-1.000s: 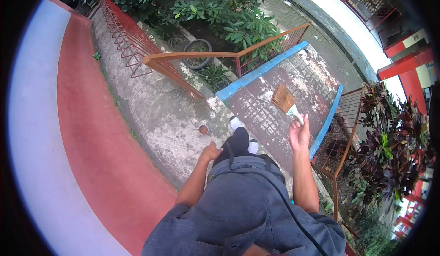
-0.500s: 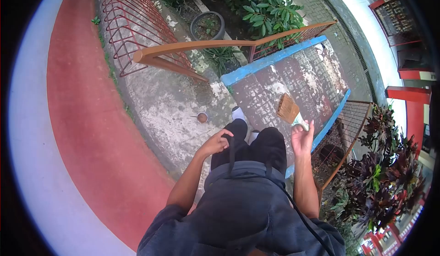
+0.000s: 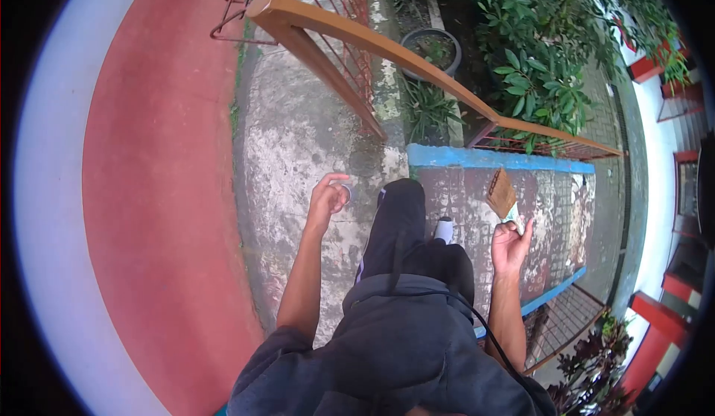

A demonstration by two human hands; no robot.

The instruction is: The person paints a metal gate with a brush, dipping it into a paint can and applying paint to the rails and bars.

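My right hand pinches the white-and-green end of a flat, ridged brown piece, whose exact kind I cannot make out. The brown part points forward over the worn steps. To the left, my left hand is raised in the air, index finger stretched out and the other fingers loosely bent, with nothing visible in it. Just behind its fingers the rim of a small cup shows. The hand hides most of that cup, which appears to be on the concrete below.
A brown handrail runs ahead, beside a red metal rack. Blue-edged steps lead down to the right. A round planter and leafy bushes stand beyond the rail. A red walkway curves along the left.
The view has turned and I have stepped forward with one leg. My left hand has risen forward, now covering most of the cup. The brown piece stays in my right hand.
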